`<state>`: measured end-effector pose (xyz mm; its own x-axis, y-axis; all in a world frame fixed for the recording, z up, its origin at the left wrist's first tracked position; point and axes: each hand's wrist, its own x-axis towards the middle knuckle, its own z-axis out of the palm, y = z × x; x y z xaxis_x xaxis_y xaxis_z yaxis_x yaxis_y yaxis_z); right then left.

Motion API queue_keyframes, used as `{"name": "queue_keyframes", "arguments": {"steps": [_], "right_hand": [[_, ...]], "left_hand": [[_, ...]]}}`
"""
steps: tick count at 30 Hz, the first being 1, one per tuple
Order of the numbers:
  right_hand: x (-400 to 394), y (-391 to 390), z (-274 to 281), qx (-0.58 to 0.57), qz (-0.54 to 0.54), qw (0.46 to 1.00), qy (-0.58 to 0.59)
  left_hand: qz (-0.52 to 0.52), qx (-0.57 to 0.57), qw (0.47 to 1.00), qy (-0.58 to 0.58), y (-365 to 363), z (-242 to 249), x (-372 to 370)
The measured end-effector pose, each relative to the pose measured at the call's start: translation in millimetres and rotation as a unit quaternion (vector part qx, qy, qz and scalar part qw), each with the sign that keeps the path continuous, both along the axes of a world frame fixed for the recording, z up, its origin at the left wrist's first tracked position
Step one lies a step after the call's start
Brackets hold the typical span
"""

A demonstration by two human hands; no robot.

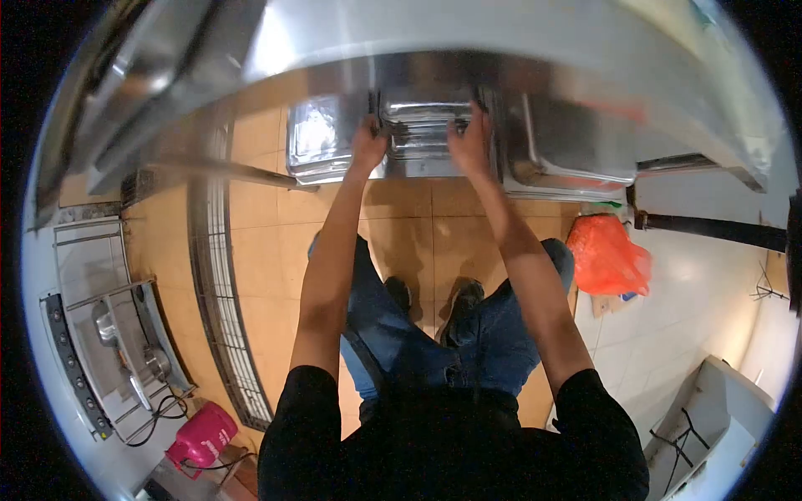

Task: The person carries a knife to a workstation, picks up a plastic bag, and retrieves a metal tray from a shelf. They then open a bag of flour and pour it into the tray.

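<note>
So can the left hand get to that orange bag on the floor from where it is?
Probably not right now. The left hand is up on the stack of metal trays, and the orange bag sits low on the floor, far over past the right hand.

You're standing on an orange tiled floor (418,225), its squares glowing warm under the overhead light. A long metal floor grate (219,309) is running down your left, curving with the lens. Further left, a stainless stove unit (113,351) with a row of knobs is sitting against the wall, and a pink gas cylinder (200,436) is resting below it, black hose trailing off. Over to your right, the tiles are turning pale (677,326) and catching a bright glare. An orange plastic bag (607,255) is slumping on that floor, and a white box (718,417) is sitting in the lower right corner.
</note>
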<state>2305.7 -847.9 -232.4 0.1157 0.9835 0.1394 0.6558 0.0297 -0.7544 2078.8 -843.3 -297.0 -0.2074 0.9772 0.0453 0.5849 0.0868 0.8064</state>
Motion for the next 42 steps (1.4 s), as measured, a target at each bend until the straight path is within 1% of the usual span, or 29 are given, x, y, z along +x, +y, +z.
{"name": "queue_keyframes", "arguments": {"steps": [3,4,6,7,8,10,11,13,14,16,17,20,21,22,24,25,26,28,29,30,32,33,34,36,37,39,40,41,42], "right_hand": [[-10,26,-25,0.045,-0.019,0.996,0.068],[-13,27,-32,0.051,-0.011,0.996,0.071],[-13,42,-52,0.032,-0.065,0.997,0.036],[-12,42,-54,0.068,-0.043,0.994,0.068],[-12,41,-55,0.078,-0.045,0.993,0.073],[-10,43,-64,0.047,-0.056,0.997,-0.032],[-7,47,-65,0.047,-0.039,0.998,-0.016],[-5,48,-69,0.055,-0.03,0.998,-0.012],[-3,44,-67,0.058,-0.029,0.998,-0.009],[2,41,-62,0.051,-0.025,0.998,-0.006],[4,40,-58,0.039,-0.009,0.999,-0.009],[0,38,-56,0.03,-0.029,0.999,0.003],[1,41,-61,0.06,-0.032,0.998,-0.004],[1,43,-66,0.064,-0.033,0.997,-0.003],[-2,36,-65,0.046,-0.052,0.997,0.033],[-2,36,-65,0.029,-0.061,0.997,0.024],[-1,34,-66,0.031,-0.061,0.997,0.027],[0,30,-69,0.036,-0.073,0.994,0.074],[1,29,-74,0.045,-0.077,0.991,0.101],[1,22,-71,0.048,-0.078,0.991,0.102],[3,1,-55,0.029,-0.072,0.982,0.171],[6,-16,-32,-0.022,-0.067,0.975,0.21],[8,-27,-28,-0.021,-0.066,0.975,0.211],[14,-50,-27,0.041,-0.071,0.935,0.345],[19,-60,-29,0.04,-0.07,0.934,0.348],[28,-81,-30,-0.086,-0.056,0.871,0.481],[31,-91,-29,-0.086,-0.056,0.871,0.481],[34,-100,-16,-0.169,-0.05,0.808,0.562],[36,-105,-5,-0.25,-0.043,0.731,0.633]], "left_hand": [[0.021,0.062,0.998,-0.006,25,-28,0],[0.029,0.07,0.997,-0.004,23,-35,4],[0.069,0.112,0.99,-0.042,17,-28,19],[0.011,-0.039,0.991,-0.126,12,-9,17],[0.019,0.03,0.998,-0.06,24,-48,13],[0.022,0.003,0.999,-0.031,13,-35,22],[0.026,0.007,0.999,-0.031,14,-39,23],[0.018,0.05,0.991,-0.127,19,-44,21],[0.013,0.053,0.991,-0.121,15,-31,24],[0.031,0.012,0.966,-0.256,5,4,39],[0.074,0.043,0.955,-0.285,32,-48,27],[0.103,0.058,0.954,-0.276,57,-92,4],[0.124,0.088,0.971,-0.187,55,-81,5],[0.121,0.092,0.971,-0.186,52,-72,6],[0.113,0.034,0.958,-0.26,27,-1,23],[0.08,-0.009,0.974,-0.212,20,17,25],[0.08,-0.006,0.975,-0.21,18,14,25],[-0.006,0.062,0.907,-0.417,16,6,27],[0.005,0.067,0.884,-0.464,9,8,34],[0.003,0.068,0.884,-0.463,-3,15,39],[0.071,0.091,0.837,-0.534,-33,32,50],[0.108,0.084,0.829,-0.542,-48,33,47],[0.145,0.076,0.82,-0.548,-66,31,39],[0.089,0.081,0.8,-0.588,-101,25,17],[0.076,0.067,0.824,-0.557,-118,28,9],[0.063,0.05,0.847,-0.526,-150,40,-1],[0.057,0.047,0.84,-0.537,-162,45,-4],[0.05,0.044,0.833,-0.55,-173,49,-8],[0.003,0.027,0.853,-0.522,-181,56,-14]]}}
